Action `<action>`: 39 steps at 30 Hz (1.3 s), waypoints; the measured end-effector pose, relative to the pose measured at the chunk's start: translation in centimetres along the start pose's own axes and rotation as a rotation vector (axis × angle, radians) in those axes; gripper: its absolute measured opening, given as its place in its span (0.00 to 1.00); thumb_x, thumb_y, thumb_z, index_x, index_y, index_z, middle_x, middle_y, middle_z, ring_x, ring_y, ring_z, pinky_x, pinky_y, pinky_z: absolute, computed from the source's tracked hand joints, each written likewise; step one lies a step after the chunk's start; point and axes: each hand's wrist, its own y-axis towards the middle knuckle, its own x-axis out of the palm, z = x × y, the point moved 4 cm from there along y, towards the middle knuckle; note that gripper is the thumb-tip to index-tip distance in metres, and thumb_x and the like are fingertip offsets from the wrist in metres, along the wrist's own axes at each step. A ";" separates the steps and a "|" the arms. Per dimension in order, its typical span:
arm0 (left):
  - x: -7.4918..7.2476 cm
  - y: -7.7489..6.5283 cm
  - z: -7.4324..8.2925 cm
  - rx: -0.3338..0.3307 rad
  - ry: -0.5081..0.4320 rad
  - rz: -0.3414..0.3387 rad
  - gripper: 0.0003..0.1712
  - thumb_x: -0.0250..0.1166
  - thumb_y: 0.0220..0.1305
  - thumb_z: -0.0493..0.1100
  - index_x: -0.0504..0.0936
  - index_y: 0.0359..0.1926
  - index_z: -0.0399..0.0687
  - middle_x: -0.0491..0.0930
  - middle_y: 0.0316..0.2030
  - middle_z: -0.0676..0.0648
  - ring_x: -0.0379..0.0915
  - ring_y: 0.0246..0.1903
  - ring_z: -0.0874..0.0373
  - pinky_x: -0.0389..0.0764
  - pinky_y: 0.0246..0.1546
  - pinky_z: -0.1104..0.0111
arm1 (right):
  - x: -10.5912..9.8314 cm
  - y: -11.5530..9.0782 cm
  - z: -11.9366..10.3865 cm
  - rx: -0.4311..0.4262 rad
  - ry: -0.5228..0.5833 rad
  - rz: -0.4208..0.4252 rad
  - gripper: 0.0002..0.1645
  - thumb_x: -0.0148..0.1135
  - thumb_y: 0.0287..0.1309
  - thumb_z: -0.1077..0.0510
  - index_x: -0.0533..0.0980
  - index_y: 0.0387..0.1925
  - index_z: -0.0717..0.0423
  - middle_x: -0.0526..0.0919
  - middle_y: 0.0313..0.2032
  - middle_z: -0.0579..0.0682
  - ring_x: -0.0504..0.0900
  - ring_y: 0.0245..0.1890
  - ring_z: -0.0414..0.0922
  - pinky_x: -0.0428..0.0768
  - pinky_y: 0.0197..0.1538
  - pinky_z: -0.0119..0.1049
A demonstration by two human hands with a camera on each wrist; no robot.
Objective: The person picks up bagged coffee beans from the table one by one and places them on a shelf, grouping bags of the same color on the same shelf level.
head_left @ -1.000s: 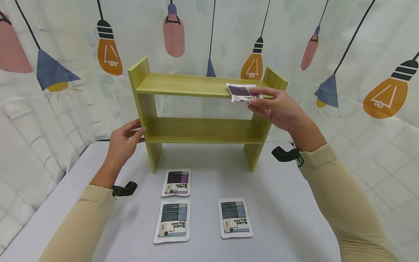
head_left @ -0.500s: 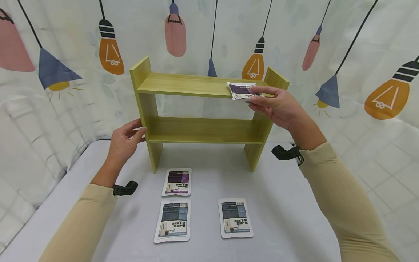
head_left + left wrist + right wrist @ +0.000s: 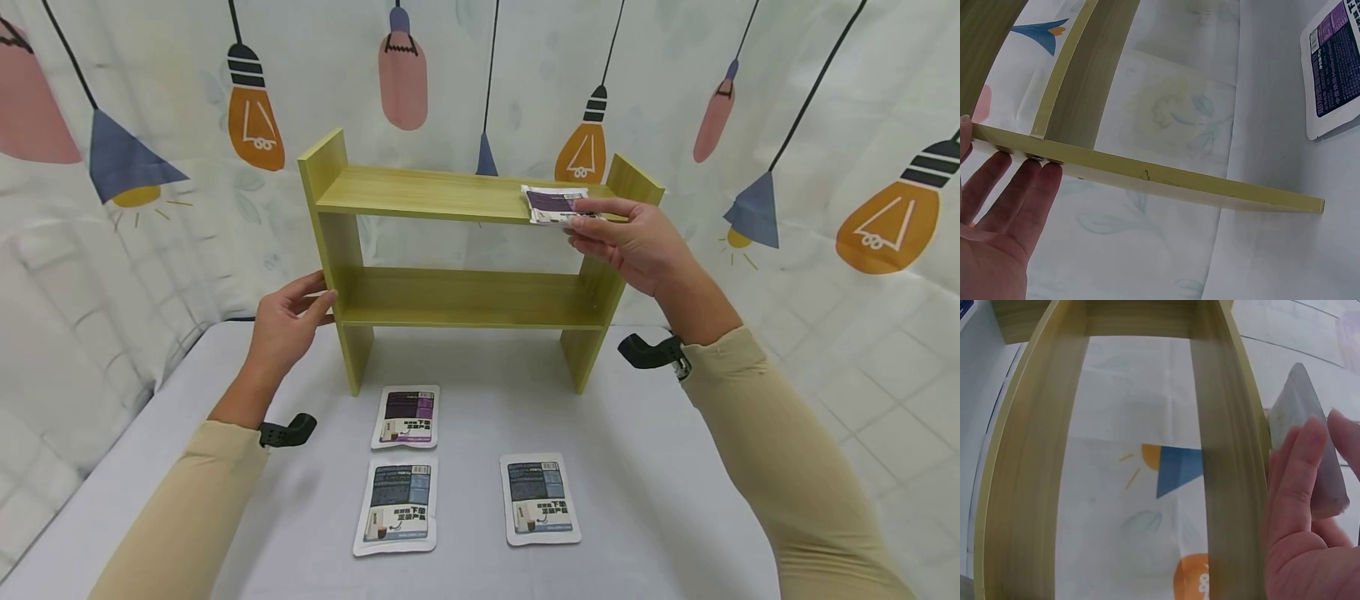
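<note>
- While the head view shows the right hand (image 3: 633, 246) pinching a purple packet (image 3: 551, 204) at the upper shelf's (image 3: 427, 187) right end, the left hand (image 3: 285, 323) touches the left side panel (image 3: 339, 242).
- Left wrist: fairly straight fingers (image 3: 1035, 206) rest against that panel.
- Right wrist: thumb (image 3: 1346, 440) and fingers hold the packet.

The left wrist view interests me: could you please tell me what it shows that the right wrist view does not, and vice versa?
Only the left wrist view shows the left hand, its fingers against the outer face of a side panel, and a purple label on a pouch lying on the table.

Only the right wrist view shows the right hand, gripping another pouch.

Both share the wooden shelf rack and the printed backdrop.
</note>
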 end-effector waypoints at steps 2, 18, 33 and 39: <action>0.0 0.0 0.0 -0.003 0.001 -0.001 0.32 0.63 0.73 0.53 0.71 0.74 0.55 0.74 0.70 0.44 0.77 0.54 0.70 0.84 0.42 0.81 | 0.0 0.0 0.0 0.002 -0.007 0.011 0.29 0.75 0.54 0.64 0.82 0.59 0.58 0.71 0.60 0.57 0.90 0.39 0.49 0.89 0.44 0.32; 0.1 0.1 0.1 0.009 0.006 0.004 0.31 0.63 0.74 0.52 0.71 0.74 0.55 0.75 0.69 0.44 0.77 0.53 0.72 0.84 0.42 0.81 | 0.1 0.3 0.2 -0.026 -0.052 0.076 0.29 0.80 0.48 0.59 0.85 0.54 0.58 0.75 0.58 0.57 0.90 0.36 0.46 0.89 0.43 0.31; 0.1 0.0 0.1 0.006 0.013 0.009 0.31 0.63 0.73 0.53 0.71 0.74 0.56 0.74 0.70 0.45 0.77 0.53 0.71 0.84 0.42 0.82 | 0.4 0.3 0.2 -0.036 -0.061 0.129 0.32 0.82 0.44 0.56 0.84 0.54 0.59 0.86 0.45 0.56 0.90 0.31 0.47 0.89 0.39 0.30; 0.0 -0.1 0.2 0.010 0.003 0.010 0.31 0.63 0.73 0.52 0.72 0.74 0.54 0.75 0.69 0.44 0.77 0.53 0.73 0.84 0.42 0.82 | 0.5 0.3 0.1 -0.041 -0.088 0.151 0.29 0.82 0.46 0.55 0.85 0.52 0.58 0.88 0.40 0.55 0.90 0.31 0.47 0.88 0.37 0.30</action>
